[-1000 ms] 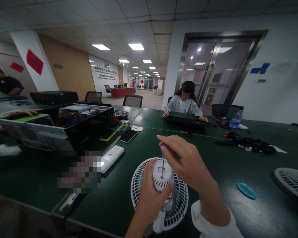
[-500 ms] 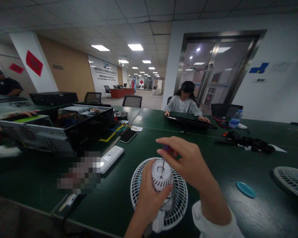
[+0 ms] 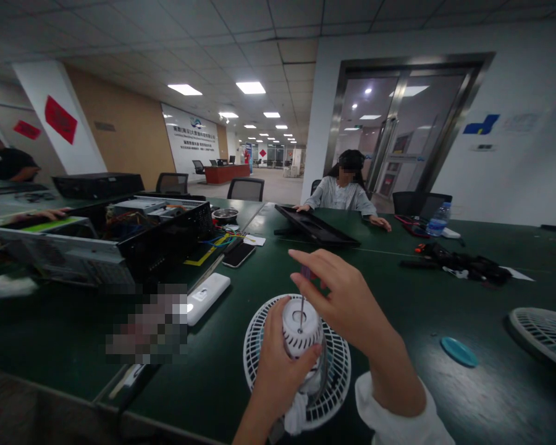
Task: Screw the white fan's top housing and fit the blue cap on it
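A small white fan lies face down on the green table, its round grille (image 3: 336,389) under a white motor housing (image 3: 299,330). My left hand (image 3: 278,371) is wrapped around the housing from the near side. My right hand (image 3: 347,303) pinches the handle of a thin screwdriver (image 3: 302,309) held upright, its tip set into the top of the housing. A white sleeve covers my right wrist.
A second fan grille (image 3: 544,337) and a teal disc (image 3: 458,351) lie at the right. A white box (image 3: 207,296), a phone (image 3: 239,254) and an opened black computer case (image 3: 120,238) stand left. A person across the table lifts a black monitor (image 3: 315,227).
My right hand's fingers have shifted a little round the screwdriver handle; my left hand has stayed put. The person opposite has tilted the black monitor up from the table.
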`<state>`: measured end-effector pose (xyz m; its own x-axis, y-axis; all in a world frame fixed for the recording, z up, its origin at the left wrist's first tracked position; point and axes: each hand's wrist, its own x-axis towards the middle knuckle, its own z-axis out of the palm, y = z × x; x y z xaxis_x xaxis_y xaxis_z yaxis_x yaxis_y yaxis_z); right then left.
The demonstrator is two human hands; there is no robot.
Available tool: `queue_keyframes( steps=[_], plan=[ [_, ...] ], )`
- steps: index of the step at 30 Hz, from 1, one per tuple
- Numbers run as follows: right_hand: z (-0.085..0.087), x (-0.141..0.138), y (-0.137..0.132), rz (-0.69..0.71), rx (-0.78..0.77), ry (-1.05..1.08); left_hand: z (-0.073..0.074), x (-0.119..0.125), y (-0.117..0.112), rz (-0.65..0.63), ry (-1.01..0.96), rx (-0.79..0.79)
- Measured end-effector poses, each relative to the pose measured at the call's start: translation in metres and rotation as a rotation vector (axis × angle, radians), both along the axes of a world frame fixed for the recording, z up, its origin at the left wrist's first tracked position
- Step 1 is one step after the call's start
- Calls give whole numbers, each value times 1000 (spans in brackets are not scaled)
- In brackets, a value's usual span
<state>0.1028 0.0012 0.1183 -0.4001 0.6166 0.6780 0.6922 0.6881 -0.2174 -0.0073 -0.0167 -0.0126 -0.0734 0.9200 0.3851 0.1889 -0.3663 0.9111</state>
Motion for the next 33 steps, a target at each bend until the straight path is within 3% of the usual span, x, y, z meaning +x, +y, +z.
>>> queue_keyframes(
  steps=[4, 11, 16, 22, 27, 33],
  plan=[
    [2, 3, -2, 123, -25, 57, 1, 0, 0, 0, -7, -6],
    [1, 0, 0, -54, 29, -23, 2, 0, 0, -12, -8, -35],
    [4, 6, -2, 115, -79, 15, -1, -1, 1, -13, -15, -24],
    [2, 3, -1, -29, -6, -2, 0, -4, 1, -51, 12, -50],
    [3, 4, -3, 137, -65, 48, 2, -2, 0, -37, -8, -32],
    [1, 1, -3, -35, -19, 24, 1, 0, 0, -10, -19, -13]
  ],
)
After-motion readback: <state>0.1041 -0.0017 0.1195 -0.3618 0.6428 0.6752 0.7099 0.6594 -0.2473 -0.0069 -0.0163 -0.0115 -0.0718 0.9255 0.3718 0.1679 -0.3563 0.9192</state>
